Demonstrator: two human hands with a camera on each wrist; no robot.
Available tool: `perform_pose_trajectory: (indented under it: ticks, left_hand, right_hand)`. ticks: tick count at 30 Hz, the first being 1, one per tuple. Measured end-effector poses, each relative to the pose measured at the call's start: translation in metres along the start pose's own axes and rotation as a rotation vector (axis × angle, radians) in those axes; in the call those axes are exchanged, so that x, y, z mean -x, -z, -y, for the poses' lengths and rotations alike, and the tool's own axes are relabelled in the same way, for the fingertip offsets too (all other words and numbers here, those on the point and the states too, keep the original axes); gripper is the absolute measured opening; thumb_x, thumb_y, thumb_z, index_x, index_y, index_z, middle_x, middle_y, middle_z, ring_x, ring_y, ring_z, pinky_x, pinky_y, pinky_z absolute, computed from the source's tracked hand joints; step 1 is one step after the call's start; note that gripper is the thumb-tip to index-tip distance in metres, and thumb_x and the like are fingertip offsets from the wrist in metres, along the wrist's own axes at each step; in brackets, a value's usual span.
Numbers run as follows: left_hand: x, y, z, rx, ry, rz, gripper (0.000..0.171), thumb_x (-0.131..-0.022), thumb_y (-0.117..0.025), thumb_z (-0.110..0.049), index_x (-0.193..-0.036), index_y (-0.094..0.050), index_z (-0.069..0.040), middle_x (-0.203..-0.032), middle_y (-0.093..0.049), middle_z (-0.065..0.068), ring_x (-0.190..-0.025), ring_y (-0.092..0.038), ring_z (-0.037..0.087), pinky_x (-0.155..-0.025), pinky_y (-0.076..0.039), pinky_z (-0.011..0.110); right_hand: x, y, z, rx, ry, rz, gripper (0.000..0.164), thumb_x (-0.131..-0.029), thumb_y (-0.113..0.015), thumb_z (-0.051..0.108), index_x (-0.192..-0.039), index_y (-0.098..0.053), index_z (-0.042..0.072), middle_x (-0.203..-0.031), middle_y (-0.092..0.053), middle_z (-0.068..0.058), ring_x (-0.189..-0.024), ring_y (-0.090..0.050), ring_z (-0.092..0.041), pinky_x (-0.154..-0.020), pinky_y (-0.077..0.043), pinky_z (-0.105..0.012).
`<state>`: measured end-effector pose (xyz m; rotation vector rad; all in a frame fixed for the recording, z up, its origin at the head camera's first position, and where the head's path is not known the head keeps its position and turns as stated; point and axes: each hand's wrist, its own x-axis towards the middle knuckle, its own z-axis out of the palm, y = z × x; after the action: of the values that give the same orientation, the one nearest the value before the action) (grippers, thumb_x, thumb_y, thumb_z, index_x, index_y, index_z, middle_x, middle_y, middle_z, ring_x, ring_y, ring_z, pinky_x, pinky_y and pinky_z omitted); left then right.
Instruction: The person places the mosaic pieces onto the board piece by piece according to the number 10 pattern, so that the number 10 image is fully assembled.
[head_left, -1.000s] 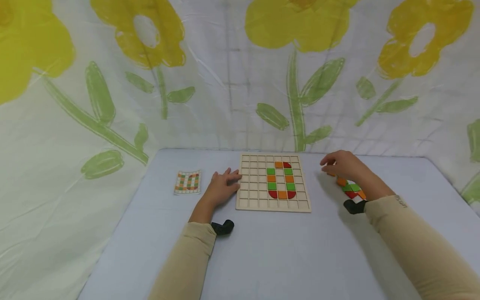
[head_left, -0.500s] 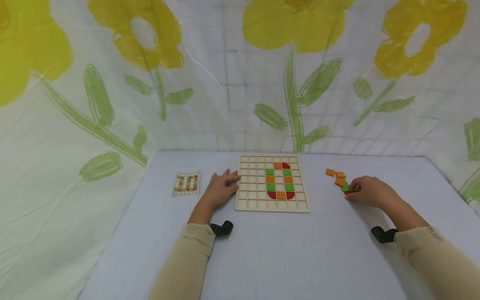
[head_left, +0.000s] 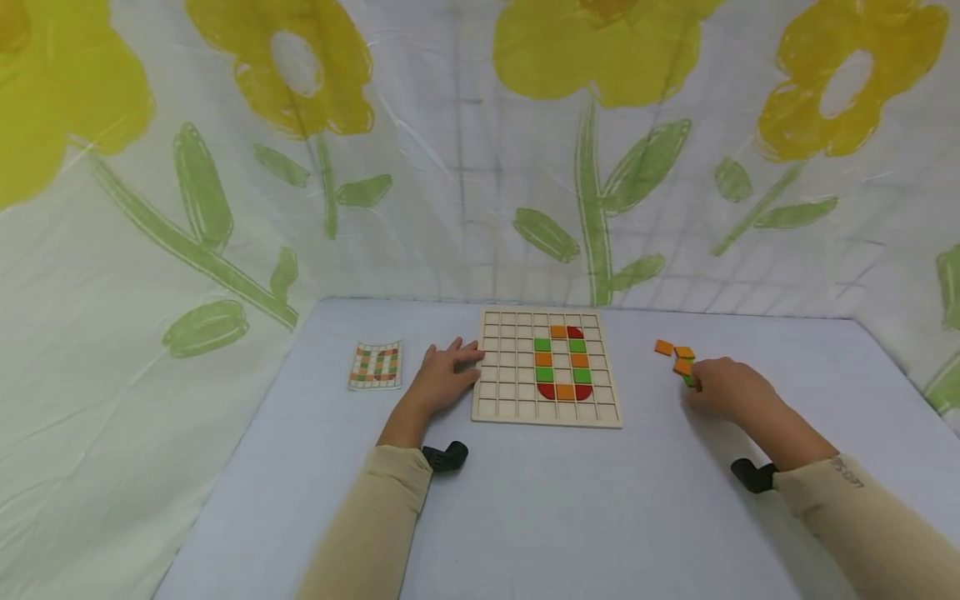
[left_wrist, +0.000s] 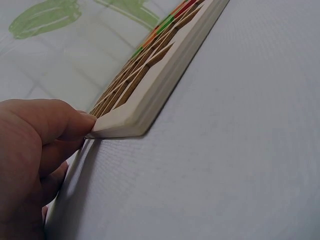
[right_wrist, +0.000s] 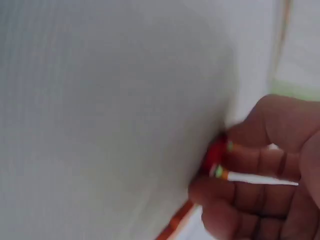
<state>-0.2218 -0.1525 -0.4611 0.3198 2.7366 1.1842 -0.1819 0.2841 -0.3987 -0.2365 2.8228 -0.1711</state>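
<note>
A wooden grid board (head_left: 495, 388) lies on the table, with orange, green and red tiles (head_left: 543, 359) set in a ring on its right half. My left hand (head_left: 441, 377) rests at the board's left edge, fingers spread and extended; in the left wrist view the thumb (left_wrist: 65, 117) touches the edge near a corner. To the board's right, my right hand (head_left: 735, 392) is low over a small pile of loose tiles. Its thumb and fingers close around a red tile (right_wrist: 214, 154), blurred in the right wrist view. The hand hides part of the pile.
Several loose orange tiles (head_left: 664, 347) lie just left of the right hand, with a green tile (head_left: 689, 381) under them. A patterned card (head_left: 376, 365) lies left of the left hand. A flowered cloth (head_left: 420, 208) hangs behind the table (head_left: 570, 517).
My right hand has come down from above the pile's far end to its near side and then shifted slightly left, onto the red tile. My left hand stays at the board's edge.
</note>
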Motion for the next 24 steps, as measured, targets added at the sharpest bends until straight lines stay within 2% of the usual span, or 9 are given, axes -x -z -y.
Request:
perform_pose_trajectory:
  ticks: [3,5,7,12,16,20,24]
  left_hand:
    - [0.001,0.000,0.000,0.015,-0.003,-0.001,0.035,-0.097,-0.062,-0.026,-0.131,-0.065,-0.020,-0.151,-0.045,-0.010,-0.151,-0.021,0.016,-0.125,0.008,0.042]
    - [0.001,-0.001,0.000,0.022,0.000,0.005,0.035,-0.097,-0.062,-0.027,-0.131,-0.065,-0.020,-0.152,-0.045,-0.010,-0.151,-0.022,0.016,-0.125,0.008,0.043]
    - [0.002,-0.001,-0.001,0.025,-0.001,0.013,0.036,-0.097,-0.062,-0.027,-0.131,-0.064,-0.020,-0.152,-0.045,-0.009,-0.151,-0.021,0.016,-0.125,0.008,0.043]
    - [0.002,0.000,-0.003,0.012,-0.001,0.015,0.036,-0.097,-0.061,-0.028,-0.132,-0.064,-0.021,-0.152,-0.044,-0.010,-0.151,-0.021,0.015,-0.125,0.008,0.043]
    - [0.002,0.003,-0.004,0.008,0.002,0.013,0.036,-0.097,-0.061,-0.028,-0.132,-0.064,-0.021,-0.152,-0.044,-0.011,-0.151,-0.020,0.015,-0.125,0.008,0.043]
    - [0.001,0.002,-0.004,0.011,0.003,0.013,0.036,-0.097,-0.062,-0.027,-0.132,-0.064,-0.021,-0.152,-0.044,-0.011,-0.151,-0.020,0.014,-0.125,0.008,0.042]
    - [-0.001,0.001,-0.004,0.006,-0.006,0.017,0.037,-0.097,-0.061,-0.028,-0.133,-0.063,-0.021,-0.152,-0.044,-0.011,-0.151,-0.020,0.014,-0.125,0.008,0.041]
  right_hand:
    - [-0.003,-0.004,0.011,0.098,0.018,-0.005,0.011,-0.089,-0.053,0.010,-0.087,-0.060,0.001,-0.071,-0.055,-0.008,-0.062,-0.046,-0.021,-0.053,-0.039,-0.031]
    - [-0.002,-0.004,0.015,0.121,0.022,0.000,0.012,-0.089,-0.051,0.009,-0.089,-0.060,0.002,-0.070,-0.055,-0.007,-0.062,-0.046,-0.021,-0.053,-0.038,-0.032]
    - [0.000,-0.003,0.015,0.104,0.009,0.007,0.011,-0.089,-0.050,0.009,-0.083,-0.058,0.005,-0.068,-0.052,-0.006,-0.061,-0.045,-0.020,-0.052,-0.036,-0.031]
    - [0.006,0.007,0.007,0.044,0.007,0.050,0.014,-0.089,-0.058,0.013,-0.075,-0.055,0.010,-0.067,-0.049,-0.002,-0.061,-0.044,-0.017,-0.053,-0.033,-0.028]
    - [0.001,0.014,0.001,0.025,0.044,0.120,0.010,-0.087,-0.064,0.011,-0.078,-0.063,0.006,-0.071,-0.054,-0.002,-0.065,-0.046,-0.017,-0.056,-0.037,-0.028]
    - [-0.001,0.023,-0.004,-0.034,0.051,0.188,0.010,-0.084,-0.068,0.010,-0.088,-0.072,0.001,-0.081,-0.063,-0.004,-0.071,-0.052,-0.020,-0.060,-0.046,-0.031]
    - [-0.002,0.024,-0.009,-0.074,0.055,0.180,0.010,-0.082,-0.072,0.012,-0.087,-0.070,0.004,-0.082,-0.062,-0.004,-0.072,-0.052,-0.020,-0.059,-0.045,-0.030]
